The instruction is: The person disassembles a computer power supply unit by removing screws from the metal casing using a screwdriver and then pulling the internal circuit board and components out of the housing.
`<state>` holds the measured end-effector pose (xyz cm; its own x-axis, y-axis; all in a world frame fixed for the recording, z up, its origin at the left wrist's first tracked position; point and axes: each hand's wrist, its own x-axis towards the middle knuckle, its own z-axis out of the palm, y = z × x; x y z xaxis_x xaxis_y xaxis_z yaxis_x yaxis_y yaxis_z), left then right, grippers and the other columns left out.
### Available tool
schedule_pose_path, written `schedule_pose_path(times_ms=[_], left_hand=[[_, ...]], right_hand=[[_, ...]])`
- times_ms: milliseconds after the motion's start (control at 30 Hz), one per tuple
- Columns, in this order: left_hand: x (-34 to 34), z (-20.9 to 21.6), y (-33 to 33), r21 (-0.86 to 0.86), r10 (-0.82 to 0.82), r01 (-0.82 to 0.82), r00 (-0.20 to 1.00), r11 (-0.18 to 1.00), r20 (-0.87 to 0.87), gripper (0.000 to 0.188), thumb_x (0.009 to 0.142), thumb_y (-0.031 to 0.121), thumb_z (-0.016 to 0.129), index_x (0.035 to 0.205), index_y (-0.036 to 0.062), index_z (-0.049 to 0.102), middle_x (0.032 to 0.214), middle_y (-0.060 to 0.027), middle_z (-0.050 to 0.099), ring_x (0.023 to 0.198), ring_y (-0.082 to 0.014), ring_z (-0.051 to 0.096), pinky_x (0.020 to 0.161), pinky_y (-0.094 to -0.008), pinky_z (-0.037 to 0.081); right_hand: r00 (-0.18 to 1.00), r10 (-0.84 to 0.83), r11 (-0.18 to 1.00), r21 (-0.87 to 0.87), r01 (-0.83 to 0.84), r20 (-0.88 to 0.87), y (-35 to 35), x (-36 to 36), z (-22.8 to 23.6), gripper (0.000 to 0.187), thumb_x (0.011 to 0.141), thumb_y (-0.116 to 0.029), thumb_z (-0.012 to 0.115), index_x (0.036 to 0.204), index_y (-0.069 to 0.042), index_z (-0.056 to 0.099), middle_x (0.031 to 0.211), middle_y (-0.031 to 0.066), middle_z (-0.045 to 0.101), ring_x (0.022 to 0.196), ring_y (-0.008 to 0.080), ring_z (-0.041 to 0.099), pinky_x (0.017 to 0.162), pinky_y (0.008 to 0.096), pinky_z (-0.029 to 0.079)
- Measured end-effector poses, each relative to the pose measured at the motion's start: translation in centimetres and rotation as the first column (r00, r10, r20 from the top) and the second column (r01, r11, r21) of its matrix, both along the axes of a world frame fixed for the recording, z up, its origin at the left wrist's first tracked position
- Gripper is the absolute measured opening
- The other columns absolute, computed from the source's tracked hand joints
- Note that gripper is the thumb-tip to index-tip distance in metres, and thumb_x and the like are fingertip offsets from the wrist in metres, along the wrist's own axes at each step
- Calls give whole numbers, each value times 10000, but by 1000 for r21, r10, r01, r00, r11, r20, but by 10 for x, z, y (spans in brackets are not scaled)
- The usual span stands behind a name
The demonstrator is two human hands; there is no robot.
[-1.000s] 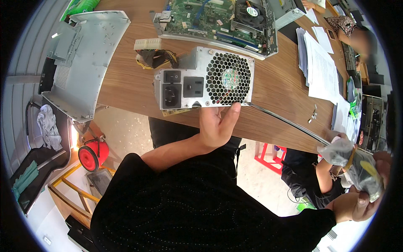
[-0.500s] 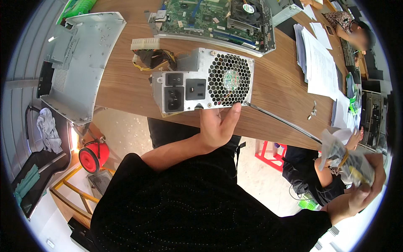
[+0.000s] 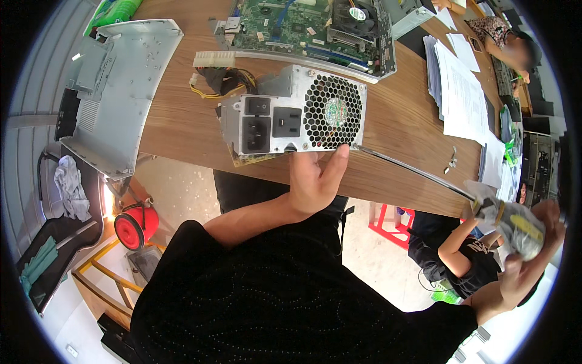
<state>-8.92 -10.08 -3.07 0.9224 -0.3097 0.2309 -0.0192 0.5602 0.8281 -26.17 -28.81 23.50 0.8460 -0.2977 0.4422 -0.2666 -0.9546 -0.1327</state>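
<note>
Over the wooden desk edge [image 3: 388, 195], a computer power supply [image 3: 298, 114] is pinched by the left hand [image 3: 312, 182] and could be scratched if the slanted screwdriver [image 3: 418, 174], clasped by the right hand [image 3: 520, 276], is pushed unevenly.

A head-worn fisheye looks down from above, near the hands [image 3: 315, 185] and the wooden desk [image 3: 400, 127].

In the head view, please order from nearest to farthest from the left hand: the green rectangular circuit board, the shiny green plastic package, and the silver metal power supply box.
1. Silver metal power supply box: against the left hand, just above it.
2. Green rectangular circuit board: top centre, beyond the box.
3. Shiny green plastic package: top left of the picture.
</note>
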Motion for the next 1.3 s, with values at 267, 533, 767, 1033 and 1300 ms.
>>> schedule_pose_path(times_ms=[267,533,767,1033,1300], left_hand=[[-5,-3,-1,6,-22,22,998,1000,-60,246,924,7,596,1149,-74,542,1081,-131,634,990,-175,618,883,-320,489],[3,10,6,-29,-19,17,999,999,-42,258,930,15,582,1168,-78,547,1069,-126,646,979,-175,627,883,-317,483],[1,-6,12,169,-123,123,992,978,-12,215,931,30,589,1116,-79,590,1044,-146,667,939,-181,632,841,-323,489],[-5,-10,5,177,-98,91,995,980,32,205,928,43,593,1095,-74,600,1002,-153,672,927,-207,635,844,-337,483],[-8,-11,19,204,-182,182,983,962,-19,206,921,36,590,1102,-56,622,1017,-120,677,937,-195,627,862,-324,467]], right_hand=[[958,-102,995,-15,102,-269,-7,-11,13,592,936,-514,557,1142,39,595,995,131,574,854,215,548,788,330,411],[797,145,939,-173,-297,-586,-2,-40,-8,512,825,-349,731,1090,42,534,965,211,598,710,301,596,590,401,500],[746,326,892,-71,-445,-581,2,-14,-47,427,817,-316,727,1060,24,642,710,79,561,550,207,540,447,285,382],[805,120,754,581,307,-581,47,-22,-56,688,684,-124,850,1243,-39,458,851,37,532,700,103,511,600,241,409],[845,366,919,7,-395,-391,30,-61,-51,445,664,38,782,1049,29,559,865,163,556,652,281,537,560,391,468]])
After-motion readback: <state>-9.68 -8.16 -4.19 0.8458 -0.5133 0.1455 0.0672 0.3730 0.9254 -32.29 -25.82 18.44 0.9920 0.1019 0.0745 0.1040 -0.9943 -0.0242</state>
